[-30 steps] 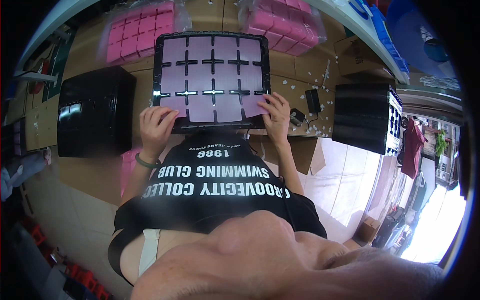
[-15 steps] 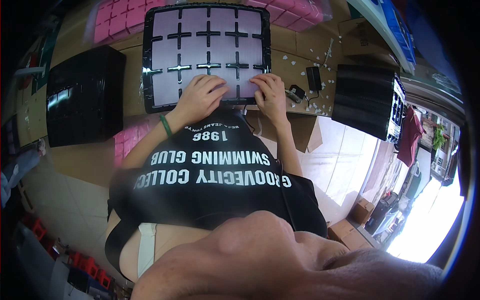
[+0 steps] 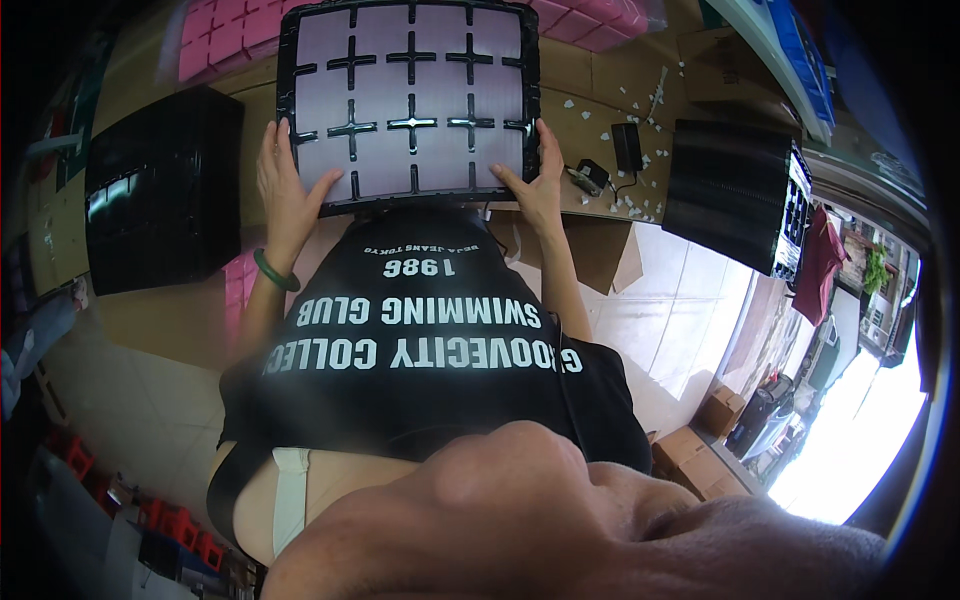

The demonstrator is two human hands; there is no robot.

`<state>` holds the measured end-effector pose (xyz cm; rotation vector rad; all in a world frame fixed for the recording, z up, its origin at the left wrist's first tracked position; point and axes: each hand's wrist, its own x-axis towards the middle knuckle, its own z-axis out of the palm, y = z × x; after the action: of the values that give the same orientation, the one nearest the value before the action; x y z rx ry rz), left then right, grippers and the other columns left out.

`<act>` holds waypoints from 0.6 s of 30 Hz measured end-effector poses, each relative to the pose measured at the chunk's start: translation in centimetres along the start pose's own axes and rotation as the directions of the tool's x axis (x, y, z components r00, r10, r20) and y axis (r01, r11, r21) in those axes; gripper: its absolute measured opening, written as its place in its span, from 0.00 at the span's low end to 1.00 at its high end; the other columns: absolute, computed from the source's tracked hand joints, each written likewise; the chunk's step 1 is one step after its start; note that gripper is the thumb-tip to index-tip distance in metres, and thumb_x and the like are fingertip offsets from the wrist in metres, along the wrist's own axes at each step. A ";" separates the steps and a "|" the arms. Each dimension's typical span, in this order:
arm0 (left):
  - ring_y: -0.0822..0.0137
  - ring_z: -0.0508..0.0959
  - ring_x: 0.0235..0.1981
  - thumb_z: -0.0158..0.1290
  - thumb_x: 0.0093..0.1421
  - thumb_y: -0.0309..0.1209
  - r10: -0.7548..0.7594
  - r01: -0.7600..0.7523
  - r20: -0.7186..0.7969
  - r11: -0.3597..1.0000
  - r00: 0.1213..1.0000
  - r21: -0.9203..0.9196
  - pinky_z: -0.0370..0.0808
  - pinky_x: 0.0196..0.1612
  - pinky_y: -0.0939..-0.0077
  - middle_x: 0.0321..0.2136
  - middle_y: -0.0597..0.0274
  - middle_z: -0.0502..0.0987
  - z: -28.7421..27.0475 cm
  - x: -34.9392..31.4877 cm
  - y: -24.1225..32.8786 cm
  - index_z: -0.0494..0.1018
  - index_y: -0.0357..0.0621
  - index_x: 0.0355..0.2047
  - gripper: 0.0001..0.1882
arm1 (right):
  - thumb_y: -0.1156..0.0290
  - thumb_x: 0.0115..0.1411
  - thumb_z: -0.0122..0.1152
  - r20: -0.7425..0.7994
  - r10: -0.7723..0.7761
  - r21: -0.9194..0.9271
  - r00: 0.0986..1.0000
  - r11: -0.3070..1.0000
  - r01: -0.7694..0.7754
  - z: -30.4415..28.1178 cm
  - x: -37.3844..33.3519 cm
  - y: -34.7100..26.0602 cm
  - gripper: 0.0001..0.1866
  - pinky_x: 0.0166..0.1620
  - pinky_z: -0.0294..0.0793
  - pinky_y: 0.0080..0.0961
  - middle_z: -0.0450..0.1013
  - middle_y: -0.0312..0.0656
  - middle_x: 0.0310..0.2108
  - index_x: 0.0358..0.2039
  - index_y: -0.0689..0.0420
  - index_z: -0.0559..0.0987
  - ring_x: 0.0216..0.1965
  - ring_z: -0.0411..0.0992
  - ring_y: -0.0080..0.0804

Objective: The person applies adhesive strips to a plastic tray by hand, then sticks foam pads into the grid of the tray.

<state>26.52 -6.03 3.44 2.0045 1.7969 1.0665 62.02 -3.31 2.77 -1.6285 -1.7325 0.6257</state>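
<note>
"Two things worry me about that black tray (image 3: pixel 531 70) on the bench (image 3: pixel 560 75)."

"Name them. The left hand (image 3: pixel 286 196) and right hand (image 3: pixel 539 192) have their fingers spread around its near corners."

"An uneven lift could tip it and slide the purple sheets (image 3: pixel 385 162) askew; a shove rightward could knock that small dark device (image 3: pixel 592 176)."

"Pressing too hard with either thumb might buckle a sheet, too."

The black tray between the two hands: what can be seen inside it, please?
Inside the black tray, a lilac layer shows, with black crosses visible through its gaps. Whatever lies beneath the layer is covered.
</note>
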 end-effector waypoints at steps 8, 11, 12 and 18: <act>0.45 0.54 0.68 0.66 0.52 0.38 -0.236 0.352 0.337 0.871 0.911 -0.343 0.54 0.68 0.61 0.67 0.37 0.51 -2.7 0.8 -3.0 0.36 0.40 0.71 0.59 | 0.57 0.44 0.78 0.056 0.186 0.085 0.981 0.978 -0.190 -1.2 0.8 0.3 0.56 0.67 0.54 0.38 0.53 0.57 0.67 0.69 0.59 0.55 0.66 0.56 0.45; 0.47 0.52 0.69 0.67 0.51 0.42 -0.162 0.434 0.468 0.705 0.869 -0.561 0.53 0.68 0.62 0.67 0.36 0.51 -3.4 1.8 -5.8 0.39 0.38 0.71 0.59 | 0.56 0.45 0.77 0.047 0.130 0.021 0.990 0.991 -0.132 -3.7 2.5 0.1 0.56 0.68 0.49 0.43 0.52 0.55 0.67 0.69 0.56 0.54 0.69 0.49 0.50; 0.47 0.53 0.69 0.66 0.52 0.42 -0.253 0.466 0.427 0.711 0.868 -0.526 0.53 0.68 0.62 0.67 0.36 0.51 -3.4 3.0 -6.1 0.40 0.38 0.71 0.57 | 0.53 0.45 0.77 0.025 0.162 0.124 0.986 0.979 -0.164 -3.9 3.7 1.0 0.56 0.67 0.52 0.44 0.53 0.58 0.66 0.68 0.57 0.55 0.68 0.52 0.52; 0.47 0.63 0.65 0.68 0.47 0.51 -0.328 0.353 0.131 0.877 0.935 -0.325 0.61 0.65 0.62 0.62 0.34 0.61 1.4 14.7 -8.2 0.46 0.30 0.68 0.60 | 0.40 0.40 0.75 -0.032 0.092 0.027 0.995 0.995 -0.091 0.4 17.0 2.6 0.61 0.66 0.53 0.49 0.56 0.60 0.65 0.68 0.58 0.56 0.66 0.54 0.55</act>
<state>20.84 9.80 2.58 1.4380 1.7018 1.0882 63.54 13.83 3.10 -1.6988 -1.6269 0.6582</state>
